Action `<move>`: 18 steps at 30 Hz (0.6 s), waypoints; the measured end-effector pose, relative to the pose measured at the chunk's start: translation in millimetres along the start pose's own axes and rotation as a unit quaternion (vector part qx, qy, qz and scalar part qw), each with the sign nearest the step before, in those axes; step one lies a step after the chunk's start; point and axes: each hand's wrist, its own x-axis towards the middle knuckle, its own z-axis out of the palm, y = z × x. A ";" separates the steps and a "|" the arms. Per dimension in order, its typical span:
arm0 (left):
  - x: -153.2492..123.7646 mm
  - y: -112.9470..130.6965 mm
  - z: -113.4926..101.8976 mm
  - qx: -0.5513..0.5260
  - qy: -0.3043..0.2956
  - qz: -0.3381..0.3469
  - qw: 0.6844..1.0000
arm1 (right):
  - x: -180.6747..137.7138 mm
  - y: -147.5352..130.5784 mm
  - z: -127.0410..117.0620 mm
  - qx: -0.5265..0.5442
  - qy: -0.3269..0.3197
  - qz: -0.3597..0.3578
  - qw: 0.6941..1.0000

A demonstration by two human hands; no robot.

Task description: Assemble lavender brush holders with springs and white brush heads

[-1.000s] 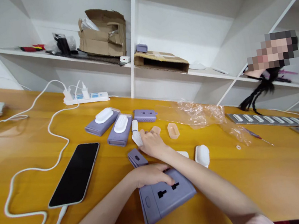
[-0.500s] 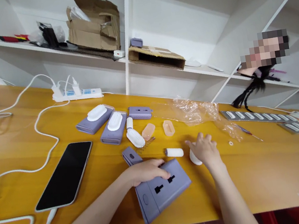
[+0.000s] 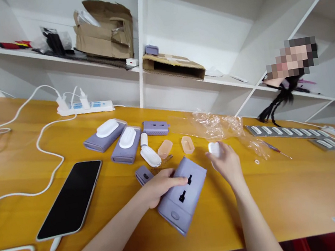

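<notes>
My left hand [image 3: 160,185] grips the left edge of a flat purple socket unit [image 3: 182,196] that lies turned diagonally on the wooden table [image 3: 292,199]. My right hand [image 3: 227,163] is raised just right of it, fingers closed round a small white plastic cap [image 3: 214,149]. Behind the unit lie a small purple piece [image 3: 143,174], a white oval shell [image 3: 150,156], a white cylinder [image 3: 143,139] and two peach oval shells [image 3: 165,148] [image 3: 187,144]. Two purple units with white tops [image 3: 105,135] [image 3: 125,145] and a third purple block [image 3: 155,127] sit further back.
A black phone [image 3: 69,199] on a white cable [image 3: 17,194] lies at the left. A white power strip [image 3: 85,108] sits by the shelves. Crumpled clear plastic [image 3: 218,126], trays of white parts [image 3: 281,130] and a mannequin head [image 3: 290,65] are at the right. Cardboard boxes [image 3: 102,26] fill the shelf.
My right hand moved from the parts behind the unit to the right, took up the white cap and lifted it. My left hand turned the purple unit to a diagonal.
</notes>
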 end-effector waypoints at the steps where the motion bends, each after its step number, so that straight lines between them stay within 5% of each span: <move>1: -0.4 1.0 1.7 -0.023 0.006 0.014 1.000 | -2.7 -4.5 -3.0 0.090 0.031 -0.021 0.995; 4: -2.7 3.1 6.8 -0.102 0.026 0.071 0.992 | -16.4 -19.6 -9.7 0.316 0.046 -0.033 0.947; 7: -4.3 3.2 10.3 -0.150 0.053 0.098 0.982 | -32.5 -34.2 -9.1 0.409 -0.013 -0.068 0.910; 11: -3.4 2.7 11.4 -0.167 0.083 0.126 0.974 | -47.7 -52.4 3.4 0.401 -0.067 -0.083 0.910; 18: -0.9 -1.5 15.6 -0.191 0.096 0.217 0.953 | -60.3 -67.7 21.7 0.253 0.017 -0.194 0.948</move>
